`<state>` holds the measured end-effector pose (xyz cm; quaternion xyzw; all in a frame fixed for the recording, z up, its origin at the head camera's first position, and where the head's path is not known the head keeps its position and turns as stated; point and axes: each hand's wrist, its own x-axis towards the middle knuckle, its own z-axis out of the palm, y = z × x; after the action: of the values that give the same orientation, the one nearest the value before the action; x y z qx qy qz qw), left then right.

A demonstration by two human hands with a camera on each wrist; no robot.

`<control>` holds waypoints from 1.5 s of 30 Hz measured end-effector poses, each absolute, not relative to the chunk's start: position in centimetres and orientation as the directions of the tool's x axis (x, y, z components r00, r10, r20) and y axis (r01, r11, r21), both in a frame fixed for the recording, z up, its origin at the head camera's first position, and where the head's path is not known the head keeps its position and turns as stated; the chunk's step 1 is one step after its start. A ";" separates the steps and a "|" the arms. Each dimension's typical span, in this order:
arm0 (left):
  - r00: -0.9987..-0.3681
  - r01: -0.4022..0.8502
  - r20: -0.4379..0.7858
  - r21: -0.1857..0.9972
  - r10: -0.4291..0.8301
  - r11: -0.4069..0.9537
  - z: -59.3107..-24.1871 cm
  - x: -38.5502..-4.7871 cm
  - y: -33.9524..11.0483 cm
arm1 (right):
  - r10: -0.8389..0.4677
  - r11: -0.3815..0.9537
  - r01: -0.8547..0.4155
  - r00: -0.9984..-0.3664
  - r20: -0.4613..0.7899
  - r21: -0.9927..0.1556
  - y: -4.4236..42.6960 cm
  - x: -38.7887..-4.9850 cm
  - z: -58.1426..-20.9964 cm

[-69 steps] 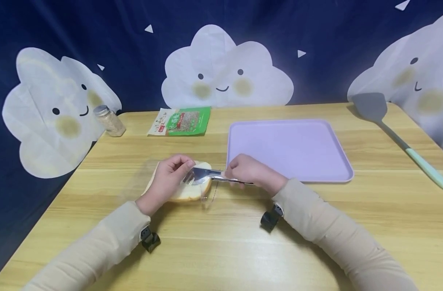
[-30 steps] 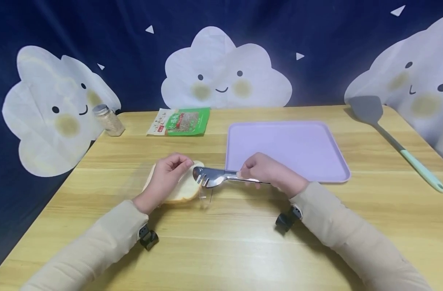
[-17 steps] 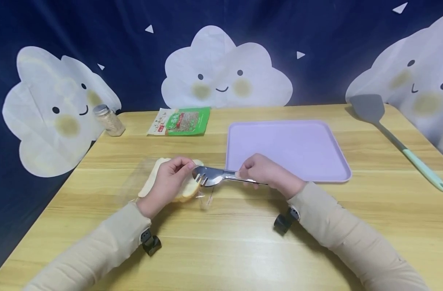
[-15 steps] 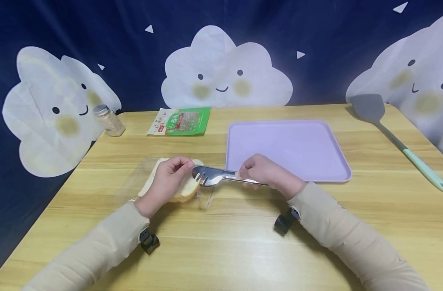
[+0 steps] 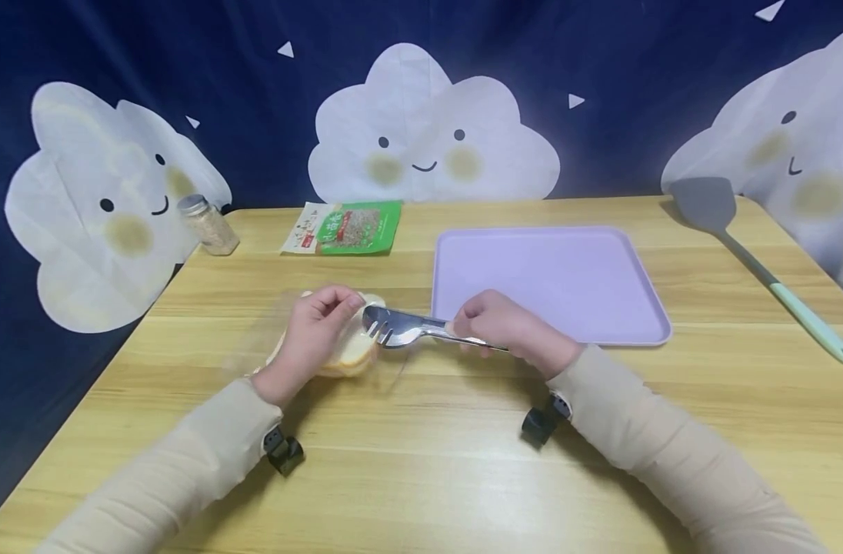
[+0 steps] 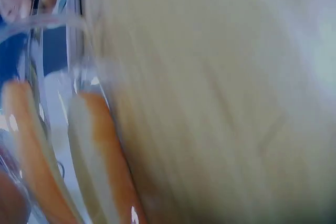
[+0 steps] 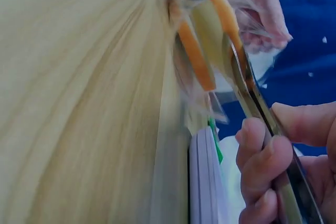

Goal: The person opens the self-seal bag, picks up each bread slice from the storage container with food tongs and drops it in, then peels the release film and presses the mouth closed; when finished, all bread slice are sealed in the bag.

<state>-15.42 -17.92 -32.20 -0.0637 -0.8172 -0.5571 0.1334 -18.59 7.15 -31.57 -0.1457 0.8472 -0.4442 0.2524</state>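
My left hand [image 5: 314, 331] pinches the edge of a clear plastic bag [image 7: 218, 111] holding bread slices [image 5: 355, 350]. Two brown-crusted slices [image 6: 107, 145] show standing apart inside it in the left wrist view. Metal serving tongs [image 5: 404, 329], one end slotted like a fork, are gripped by the handle in my right hand [image 5: 494, 319]. Their heads point left and overlap the bread's right edge at the bag's mouth. In the right wrist view the tongs lie against the upper slice [image 7: 228, 19]; whether they clamp it I cannot tell. My left hand hides part of the bread.
A lilac tray [image 5: 546, 285] lies just beyond my right hand. At the back are a green-and-white seed packet [image 5: 352, 228] and a tilted jar with a grey lid [image 5: 210, 225]. A grey turner [image 5: 747, 258] with a mint handle lies far right.
The tongs have drawn back to the right from over the bread, then shifted slightly left again. My left hand has risen a little with the bag, and the bread has shifted inside it.
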 end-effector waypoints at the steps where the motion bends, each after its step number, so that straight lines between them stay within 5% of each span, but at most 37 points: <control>1: -0.958 0.253 0.285 0.898 -0.038 0.360 -32.2 -15.4 -17.7 | -0.462 0.591 -0.040 -0.836 -0.297 -0.806 6.9 -18.5 -31.5; 7: -0.955 0.246 0.289 0.892 -0.060 0.379 -32.2 -15.3 -17.4 | -0.446 0.728 -0.172 -0.854 -0.268 -0.664 5.7 -17.9 -30.9; 15: -0.965 0.203 0.246 0.917 -0.085 0.344 -32.8 -15.1 -17.4 | -0.467 0.550 0.001 -0.829 -0.309 -0.835 5.6 -18.2 -31.7; 25: -0.969 0.171 0.220 0.926 -0.112 0.337 -33.1 -15.0 -17.2 | -0.409 0.701 -0.064 -0.852 -0.327 -0.710 4.1 -17.7 -31.2; 45: -0.924 0.367 0.249 0.790 0.290 0.491 -33.3 -14.6 -22.1 | -0.460 0.570 0.036 -0.814 -0.355 -0.821 5.6 -18.5 -32.0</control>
<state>-14.56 -22.15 -33.25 -0.1903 -0.8624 -0.4673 0.0409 -18.46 5.56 -32.00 -0.1258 0.8413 -0.4463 0.2780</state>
